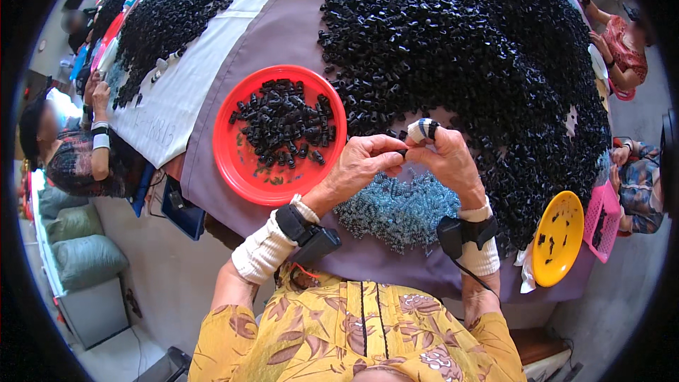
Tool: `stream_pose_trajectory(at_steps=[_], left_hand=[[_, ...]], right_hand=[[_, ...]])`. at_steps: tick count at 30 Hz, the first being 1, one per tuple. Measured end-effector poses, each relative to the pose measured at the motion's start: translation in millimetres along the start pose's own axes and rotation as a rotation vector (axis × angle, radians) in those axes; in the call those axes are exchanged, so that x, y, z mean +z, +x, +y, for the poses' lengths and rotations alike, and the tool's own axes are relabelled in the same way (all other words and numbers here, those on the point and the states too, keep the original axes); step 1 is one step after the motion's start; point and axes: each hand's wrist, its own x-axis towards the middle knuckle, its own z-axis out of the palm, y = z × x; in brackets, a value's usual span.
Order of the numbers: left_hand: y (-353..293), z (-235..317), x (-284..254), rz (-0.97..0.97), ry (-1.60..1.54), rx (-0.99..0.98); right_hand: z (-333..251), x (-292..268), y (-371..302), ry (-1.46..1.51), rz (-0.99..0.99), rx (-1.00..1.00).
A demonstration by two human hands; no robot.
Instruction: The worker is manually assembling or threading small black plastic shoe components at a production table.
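Note:
My left hand [358, 165] pinches a small black plastic part [402, 153] between thumb and fingertips. Meeting it from the other side, my right hand [448, 159] has its fingertips closed on the same part; a checked wrap [422, 130] covers one of its fingers. Just below both hands lies a heap of small bluish clear springs or coil-like pieces [396, 211]. To the left, a red round basin [225, 163] holds many black parts [286, 122]. Beyond my hands spreads a large pile of loose black parts [453, 49].
A yellow plate [574, 240] with a few black bits stands at the right, beside a pink basket [603, 223]. Other people sit at the left [85, 145] and right [626, 53]. Another table [159, 113] with black parts adjoins on the left.

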Motion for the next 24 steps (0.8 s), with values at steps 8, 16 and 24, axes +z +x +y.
stream_pose_trajectory(at_steps=[8, 16, 24], left_hand=[[1.2, -0.1, 1.5, 0.002, 0.03, 0.038], [-3.4, 12.8, 3.6, 0.036, 0.059, 0.05], [-3.8, 11.7, -22.5, 0.246, -0.163, 0.113]], right_hand=[[-7.6, -2.4, 0.3, -0.034, -0.016, -0.016], [-8.3, -10.9, 1.2, 0.125, -0.007, 0.224], [31.3, 1.6, 16.7, -0.359, 0.113, -0.062]])
